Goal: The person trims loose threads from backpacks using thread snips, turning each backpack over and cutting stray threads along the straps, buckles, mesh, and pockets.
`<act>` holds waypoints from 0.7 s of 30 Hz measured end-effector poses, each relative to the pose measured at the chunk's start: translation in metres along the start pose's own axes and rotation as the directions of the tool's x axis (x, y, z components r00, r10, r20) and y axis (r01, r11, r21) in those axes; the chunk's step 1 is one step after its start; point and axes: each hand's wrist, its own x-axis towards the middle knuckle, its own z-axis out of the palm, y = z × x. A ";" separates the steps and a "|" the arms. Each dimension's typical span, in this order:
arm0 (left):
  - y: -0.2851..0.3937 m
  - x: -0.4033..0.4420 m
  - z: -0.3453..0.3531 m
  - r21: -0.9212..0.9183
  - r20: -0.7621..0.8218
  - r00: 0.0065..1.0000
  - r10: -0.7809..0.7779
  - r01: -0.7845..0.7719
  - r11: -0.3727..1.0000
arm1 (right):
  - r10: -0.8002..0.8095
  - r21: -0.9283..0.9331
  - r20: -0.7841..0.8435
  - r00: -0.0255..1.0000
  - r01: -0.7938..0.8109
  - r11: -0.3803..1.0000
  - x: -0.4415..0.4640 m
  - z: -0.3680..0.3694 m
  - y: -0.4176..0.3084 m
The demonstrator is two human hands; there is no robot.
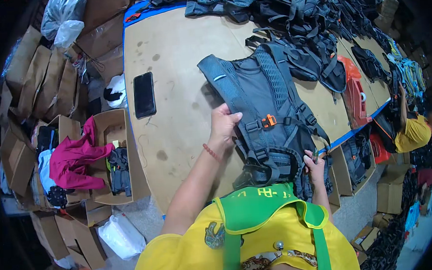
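A dark grey backpack [265, 95] lies on the cardboard-covered table [172, 49], its shoulder straps and orange chest buckle [269, 121] facing up. My left hand [223, 124] pinches the edge of the left shoulder strap, thumb on top. Near the lower right side of the pack, my right hand [314, 165] is closed around a small dark tool with a pointed tip, which is too small to identify; its fingers rest against the pack's side.
A black phone [144, 94] lies left on the table. More backpacks [287, 9] are heaped at the back. A red container [355, 96] stands at the right edge. Open boxes [112, 160] flank the table. A person in yellow [413, 132] is at far right.
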 end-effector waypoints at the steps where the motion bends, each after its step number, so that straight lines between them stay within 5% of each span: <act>1: -0.002 -0.001 -0.001 0.078 -0.017 1.000 0.022 -0.020 0.997 | 0.000 -0.002 -0.002 1.000 0.000 1.000 0.000 0.000 0.000; 6: -0.013 0.000 -0.006 0.248 -0.029 0.997 0.075 -0.065 0.967 | 0.025 -0.009 -0.005 1.000 -0.025 1.000 -0.003 0.001 -0.004; 9: -0.011 -0.007 0.002 0.368 -0.089 0.995 -0.054 0.084 0.926 | 0.021 -0.002 -0.014 1.000 -0.021 1.000 -0.003 0.002 -0.004; 13: -0.046 -0.013 -0.001 0.409 0.106 0.994 -0.017 -0.028 0.912 | 0.019 -0.006 0.007 1.000 -0.019 1.000 -0.005 0.002 -0.007; 14: -0.058 -0.005 -0.010 0.668 0.161 0.986 0.050 -0.146 0.730 | 0.024 -0.020 0.009 1.000 -0.024 1.000 -0.005 0.003 -0.009; 17: -0.053 -0.024 -0.002 0.848 0.299 0.953 0.048 -0.288 0.444 | 0.033 -0.028 0.015 0.999 -0.033 0.999 -0.004 0.004 -0.013; 19: -0.070 -0.015 -0.016 0.649 0.300 0.954 -0.012 -0.194 0.736 | 0.043 -0.040 0.011 0.999 -0.043 0.998 -0.006 0.004 -0.017; 21: -0.062 -0.015 -0.015 0.555 0.322 0.943 -0.083 -0.117 0.824 | 0.024 0.010 0.035 0.999 -0.024 1.000 -0.003 -0.001 -0.005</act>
